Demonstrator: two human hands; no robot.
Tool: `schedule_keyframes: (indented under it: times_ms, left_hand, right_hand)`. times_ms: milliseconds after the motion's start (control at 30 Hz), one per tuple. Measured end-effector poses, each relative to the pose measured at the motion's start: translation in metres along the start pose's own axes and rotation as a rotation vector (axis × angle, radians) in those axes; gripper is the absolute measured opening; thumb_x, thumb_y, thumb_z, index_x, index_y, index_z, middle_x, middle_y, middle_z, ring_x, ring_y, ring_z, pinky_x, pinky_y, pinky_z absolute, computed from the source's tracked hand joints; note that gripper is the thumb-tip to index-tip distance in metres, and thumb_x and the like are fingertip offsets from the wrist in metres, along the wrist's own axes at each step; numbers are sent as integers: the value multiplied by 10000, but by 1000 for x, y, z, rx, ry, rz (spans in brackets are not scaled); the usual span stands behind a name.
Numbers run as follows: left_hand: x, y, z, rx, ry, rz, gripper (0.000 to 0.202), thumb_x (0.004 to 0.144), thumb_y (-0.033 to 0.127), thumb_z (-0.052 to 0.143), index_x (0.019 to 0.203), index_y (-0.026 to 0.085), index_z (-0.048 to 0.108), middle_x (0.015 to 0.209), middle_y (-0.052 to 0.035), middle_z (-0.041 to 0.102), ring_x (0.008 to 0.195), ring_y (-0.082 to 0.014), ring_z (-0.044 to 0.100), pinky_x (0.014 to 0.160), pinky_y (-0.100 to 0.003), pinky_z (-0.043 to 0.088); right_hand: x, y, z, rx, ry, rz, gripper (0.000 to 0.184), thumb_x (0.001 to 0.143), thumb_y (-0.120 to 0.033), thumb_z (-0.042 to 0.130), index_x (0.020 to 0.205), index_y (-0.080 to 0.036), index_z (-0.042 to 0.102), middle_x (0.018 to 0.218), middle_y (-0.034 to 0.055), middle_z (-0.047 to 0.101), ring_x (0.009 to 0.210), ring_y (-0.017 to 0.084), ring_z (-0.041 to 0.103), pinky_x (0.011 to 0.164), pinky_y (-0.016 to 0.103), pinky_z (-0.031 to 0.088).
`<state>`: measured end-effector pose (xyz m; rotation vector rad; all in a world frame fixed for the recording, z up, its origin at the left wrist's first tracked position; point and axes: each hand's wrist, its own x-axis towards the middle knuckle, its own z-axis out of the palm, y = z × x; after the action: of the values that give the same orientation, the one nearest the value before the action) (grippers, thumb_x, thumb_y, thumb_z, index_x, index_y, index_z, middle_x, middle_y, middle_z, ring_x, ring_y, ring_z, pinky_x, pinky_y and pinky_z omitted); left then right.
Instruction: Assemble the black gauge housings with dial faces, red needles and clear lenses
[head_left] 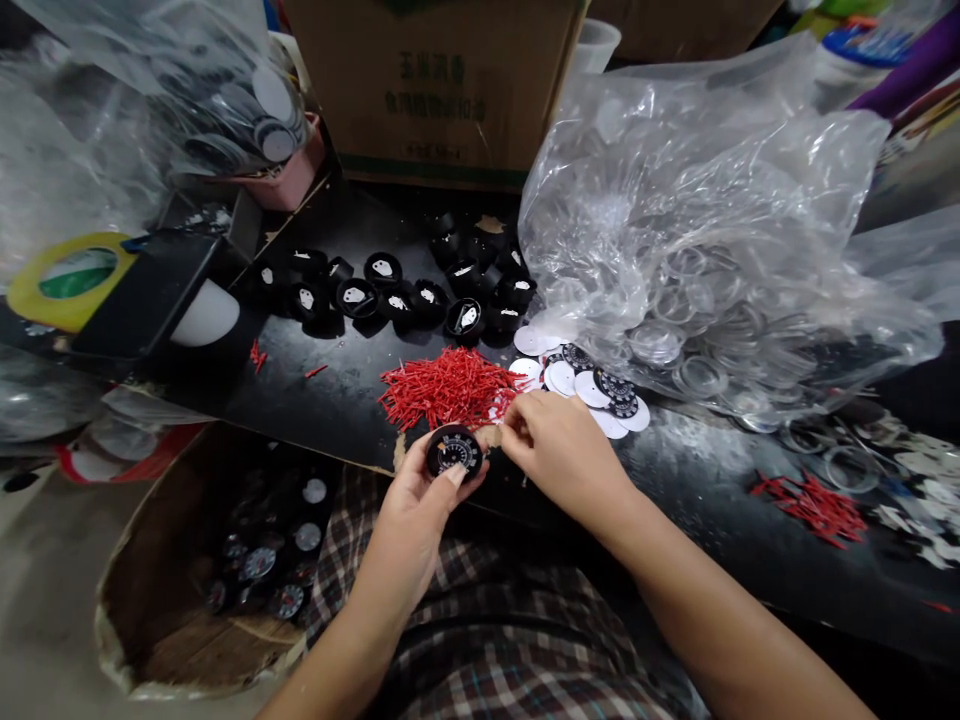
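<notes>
Here, the left hand (420, 495) grips a black dial (452, 450) at the near edge of the tabletop (345, 385), its circular face pointing upward. Just beside it, the right hand (559, 440) bunches its fingertips narrowly near red slivers (450, 385); whether it holds anything is unclear.

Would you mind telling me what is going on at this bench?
A person's left hand holds a round black dial, printed side up. The right hand is beside it, near a pile of red pieces; whether it grips anything is unclear. Black cups lie farther back; white discs lie beside a clear bag of rings.
</notes>
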<state>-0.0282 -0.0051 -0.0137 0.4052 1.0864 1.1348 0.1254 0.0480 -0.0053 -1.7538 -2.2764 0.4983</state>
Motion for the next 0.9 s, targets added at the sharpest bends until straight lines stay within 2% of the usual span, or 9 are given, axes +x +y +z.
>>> schedule_keyframes:
  times_ms: [100,200,300,400,567,700,833,900]
  left_hand:
    - [1,3,3,-130,-98,-164,256,833,215,629,1087,217,600,1125,-49,693,1001,-226,677,889,-390,534]
    - [4,4,7,-261,-177,-264,202,849,211,600,1050,226,614,1073,-31,715,945,-227,700,902,-447,530]
    - [5,2,10,-291,-156,-201,176,853,195,589,1021,187,640,1041,-54,732,1003,-211,681,981,-415,488]
    - [2,-2,13,-209,-117,-88,197,849,209,602,1039,180,646,1068,-67,726,1075,-213,647,996,-379,475]
    - [-6,-6,14,-98,-71,40,312,812,235,653,1122,253,619,1140,-31,690,1139,-229,602,996,-383,468]
    - [1,-4,18,-43,-20,79,490,828,240,638,1284,369,510,1202,10,654,1116,-195,606,1002,-356,447]
    - [9,-9,24,20,-125,14,323,825,248,633,1143,300,625,1183,3,654,1149,-209,570,971,-329,458]
    - [9,-13,25,54,-162,35,257,838,252,619,1093,274,641,1148,-3,661,1143,-206,565,971,-319,453]
  right_hand:
    - [-14,1,-5,316,49,-14,90,833,-206,561,743,-207,551,740,11,626,704,169,570,695,320,420]
    - [-24,-1,-9,456,119,-71,63,855,-201,545,794,-212,561,782,16,632,740,167,569,719,322,441]
    - [-30,-2,-12,454,146,-81,58,871,-194,535,834,-211,576,831,34,643,803,184,576,744,340,446]
    - [-32,-2,-15,416,130,-63,30,868,-235,571,870,-214,591,865,40,641,828,193,573,749,347,435]
    - [-34,-5,-21,301,117,-40,84,865,-220,569,785,-197,573,787,21,602,765,184,538,714,344,391]
    - [-36,-8,-26,501,84,-39,100,876,-192,540,780,-208,563,778,6,575,746,158,535,668,294,405]
    - [-36,-9,-26,499,99,-41,99,891,-203,530,804,-206,577,798,11,573,748,157,535,698,309,403]
    - [-35,-9,-25,455,96,-37,102,896,-200,526,809,-203,581,803,15,573,759,162,535,710,319,396]
